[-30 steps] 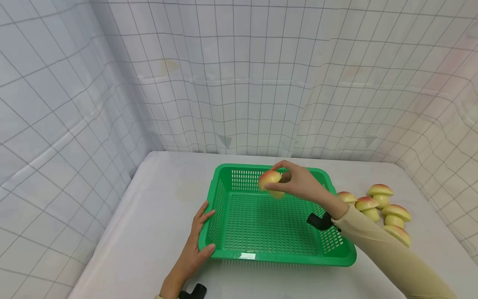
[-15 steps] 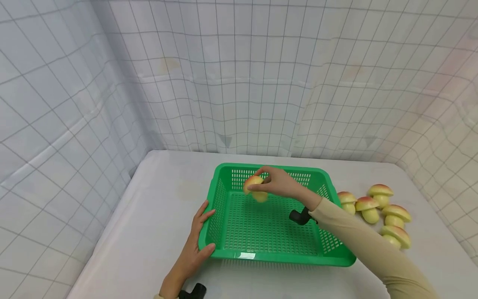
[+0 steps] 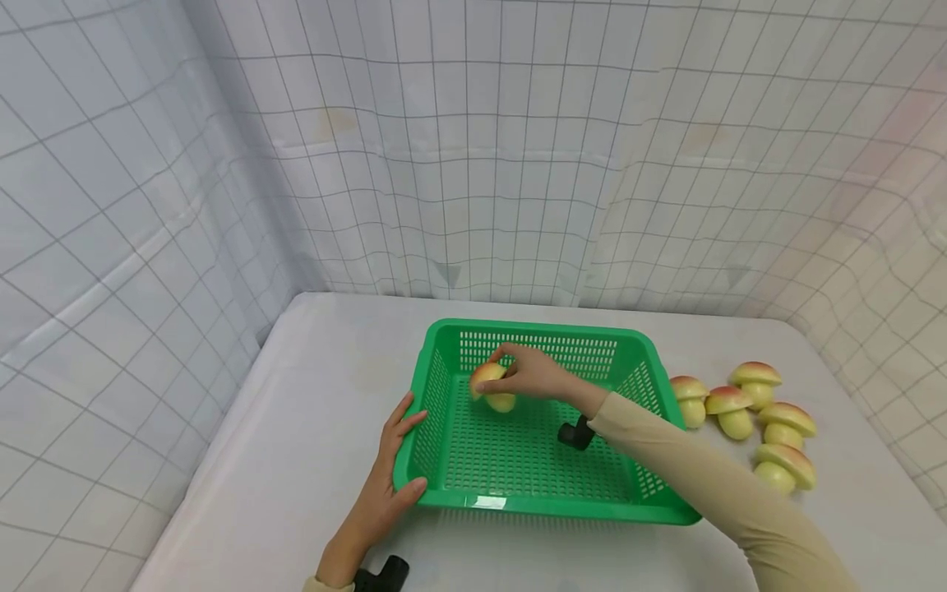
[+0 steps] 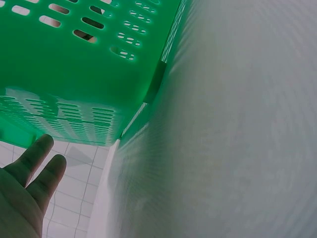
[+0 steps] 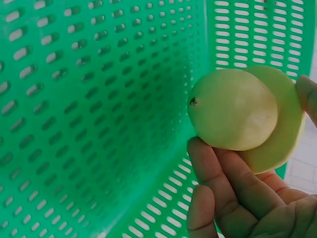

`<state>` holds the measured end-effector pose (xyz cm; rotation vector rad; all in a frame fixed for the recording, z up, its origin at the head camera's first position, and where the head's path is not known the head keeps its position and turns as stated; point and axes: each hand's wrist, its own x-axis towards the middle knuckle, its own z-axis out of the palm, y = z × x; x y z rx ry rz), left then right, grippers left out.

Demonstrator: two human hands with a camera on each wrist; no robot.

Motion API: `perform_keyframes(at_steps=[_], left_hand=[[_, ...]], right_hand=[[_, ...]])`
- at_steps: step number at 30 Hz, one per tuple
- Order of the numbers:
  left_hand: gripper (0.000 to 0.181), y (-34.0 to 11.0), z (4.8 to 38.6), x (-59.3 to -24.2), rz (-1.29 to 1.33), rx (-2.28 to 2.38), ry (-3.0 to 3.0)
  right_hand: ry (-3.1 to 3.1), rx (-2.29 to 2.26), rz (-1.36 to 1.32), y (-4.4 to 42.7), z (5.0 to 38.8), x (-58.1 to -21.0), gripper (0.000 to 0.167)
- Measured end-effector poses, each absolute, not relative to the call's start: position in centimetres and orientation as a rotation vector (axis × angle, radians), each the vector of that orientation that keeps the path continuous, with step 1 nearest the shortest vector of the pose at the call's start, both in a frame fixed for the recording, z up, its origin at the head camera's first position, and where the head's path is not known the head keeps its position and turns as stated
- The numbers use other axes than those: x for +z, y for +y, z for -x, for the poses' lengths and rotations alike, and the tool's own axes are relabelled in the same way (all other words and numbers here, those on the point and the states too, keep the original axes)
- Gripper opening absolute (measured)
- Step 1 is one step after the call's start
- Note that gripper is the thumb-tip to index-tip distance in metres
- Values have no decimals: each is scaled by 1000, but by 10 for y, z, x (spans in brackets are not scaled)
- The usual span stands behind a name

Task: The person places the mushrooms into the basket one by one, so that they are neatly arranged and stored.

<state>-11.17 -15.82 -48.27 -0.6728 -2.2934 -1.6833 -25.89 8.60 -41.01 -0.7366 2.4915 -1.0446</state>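
A green plastic basket point(image 3: 547, 511) stands on the white table. Inside its far left part, the right hand point(image 3: 534, 375) pinches a mushroom-shaped piece point(image 3: 501, 402) by its red and yellow cap. The right wrist view shows the rounded stem of the piece point(image 5: 233, 109) turned to the camera, with fingers point(image 5: 237, 183) under it and the basket's slotted wall behind. At the basket's left side, the left hand point(image 3: 381, 485) rests with spread, fairly straight fingers, its thumb on the near left corner. Two of its fingers point(image 4: 47, 178) show beside the basket wall point(image 4: 74, 64) in the left wrist view.
Several more mushroom-shaped pieces point(image 3: 786, 421) lie in a group on the table right of the basket, some touching. White cloth walls with a dark grid point(image 3: 473, 164) stand behind and at both sides. The white tabletop point(image 3: 311, 386) extends left of the basket.
The right hand has carried the piece leftward across the basket and somewhat lower, toward the far left corner. The left hand has stayed at the basket's left side.
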Motion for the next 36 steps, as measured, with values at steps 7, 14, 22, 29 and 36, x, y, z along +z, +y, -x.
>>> perform_keyframes(at_steps=[7,14,22,29,36], left_hand=[[72,-159,113,-483,687,-1685,-2288],[72,-159,112,-484,684,-1686,-2296],[72,-159,111,-484,674,-1694,-2303],[72,-159,110,-484,680,-1699,-2301],[72,-159,112,-483,685,-1685,-2298]], right_hand=[[2514,-1048,744,77,260,-419,50],[2543,-1077,706,69,259,-427,50],[2630,-1031,633,61,255,-430,55],[2639,-1036,618,61,254,-432,55],[2627,-1069,611,61,254,-434,53]])
